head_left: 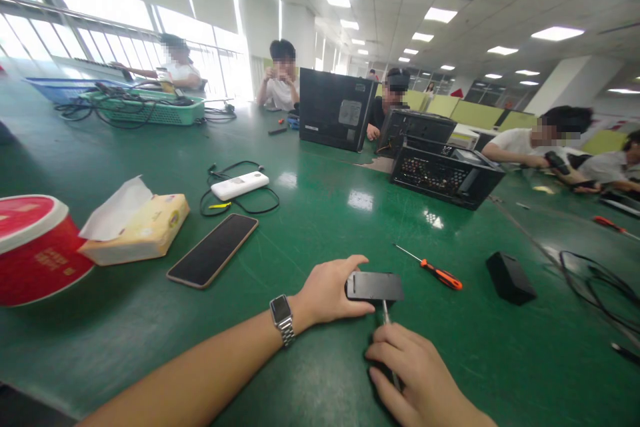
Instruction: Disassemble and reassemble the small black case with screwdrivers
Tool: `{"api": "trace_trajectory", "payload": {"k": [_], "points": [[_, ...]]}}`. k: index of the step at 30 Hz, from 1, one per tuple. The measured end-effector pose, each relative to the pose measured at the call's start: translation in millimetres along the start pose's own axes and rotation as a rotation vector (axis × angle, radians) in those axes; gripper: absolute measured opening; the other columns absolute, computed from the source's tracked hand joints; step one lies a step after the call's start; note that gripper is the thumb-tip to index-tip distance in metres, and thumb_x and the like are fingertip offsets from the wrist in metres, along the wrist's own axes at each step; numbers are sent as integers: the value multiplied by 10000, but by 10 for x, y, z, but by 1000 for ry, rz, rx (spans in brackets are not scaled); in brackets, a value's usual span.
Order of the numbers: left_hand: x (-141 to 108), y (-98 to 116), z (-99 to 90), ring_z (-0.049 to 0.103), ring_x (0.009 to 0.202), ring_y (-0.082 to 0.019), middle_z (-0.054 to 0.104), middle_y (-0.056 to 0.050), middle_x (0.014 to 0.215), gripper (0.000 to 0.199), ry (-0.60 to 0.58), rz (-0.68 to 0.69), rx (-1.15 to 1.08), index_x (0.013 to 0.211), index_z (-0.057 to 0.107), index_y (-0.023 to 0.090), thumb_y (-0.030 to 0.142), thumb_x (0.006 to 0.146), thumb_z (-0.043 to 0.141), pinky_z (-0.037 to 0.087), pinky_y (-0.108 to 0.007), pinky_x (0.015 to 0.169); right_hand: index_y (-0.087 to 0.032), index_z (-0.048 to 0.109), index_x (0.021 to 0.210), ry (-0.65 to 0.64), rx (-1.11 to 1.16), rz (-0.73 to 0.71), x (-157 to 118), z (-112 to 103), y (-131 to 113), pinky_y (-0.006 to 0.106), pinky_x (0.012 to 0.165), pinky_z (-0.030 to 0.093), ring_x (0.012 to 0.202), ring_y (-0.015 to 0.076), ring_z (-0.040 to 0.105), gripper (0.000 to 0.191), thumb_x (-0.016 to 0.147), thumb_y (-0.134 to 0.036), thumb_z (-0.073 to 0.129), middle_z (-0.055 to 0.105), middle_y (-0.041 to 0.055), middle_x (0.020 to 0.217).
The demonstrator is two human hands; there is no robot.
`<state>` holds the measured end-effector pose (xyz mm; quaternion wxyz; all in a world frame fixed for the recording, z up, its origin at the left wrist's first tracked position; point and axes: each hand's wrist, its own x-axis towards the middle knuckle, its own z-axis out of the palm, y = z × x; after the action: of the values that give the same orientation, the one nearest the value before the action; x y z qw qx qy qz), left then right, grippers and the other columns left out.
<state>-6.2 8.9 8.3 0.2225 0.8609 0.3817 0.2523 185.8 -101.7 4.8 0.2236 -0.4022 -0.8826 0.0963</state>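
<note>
My left hand (333, 290), with a watch (282, 313) on its wrist, grips the left end of a small black box (375, 286) between thumb and fingers. Below and to the right, my right hand (410, 363) is closed around a thin metallic tool (386, 313). The tool's upper end meets the near edge of the box; whether it enters the box cannot be made out. An orange and black screwdriver (441, 275) lies to the right of the box, and a black block (510, 277) rests farther right.
Left on the green table (320, 213) are a phone (214, 251), tissue pack (145, 227), red tub (40, 250) and white power bank (240, 185) with cable. Black computer cases (335, 110) and a green basket (170, 112) stand farther back. Several people sit around; black cables (595, 287) lie right.
</note>
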Motion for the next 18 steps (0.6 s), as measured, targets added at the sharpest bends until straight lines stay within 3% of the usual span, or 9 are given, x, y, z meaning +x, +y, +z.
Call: {"api": "trace_trajectory", "payload": {"k": [5,13,18], "points": [[2,-16,8,671,896,-242,696,-34,1022,563,11,-2,-18,1153,548,226,465,686,753,497,-309,769,-211,592,1027,69,97,-84,-19,-13,50,248,657,474,742,150,596,281,760,-142,537,609,36,861],[-6,0,3,670,844,-233,694,-28,965,584,20,5,-8,1202,542,234,435,688,732,497,-292,730,-217,551,1046,254,135,-192,18,-154,36,203,633,484,742,125,659,353,805,-19,386,679,32,866],[-5,8,-2,668,847,-235,692,-28,974,604,24,8,-5,1212,533,236,444,681,731,495,-291,734,-215,557,1043,276,131,-181,-9,-124,39,196,652,493,751,122,663,350,806,-12,399,680,26,854]]}}
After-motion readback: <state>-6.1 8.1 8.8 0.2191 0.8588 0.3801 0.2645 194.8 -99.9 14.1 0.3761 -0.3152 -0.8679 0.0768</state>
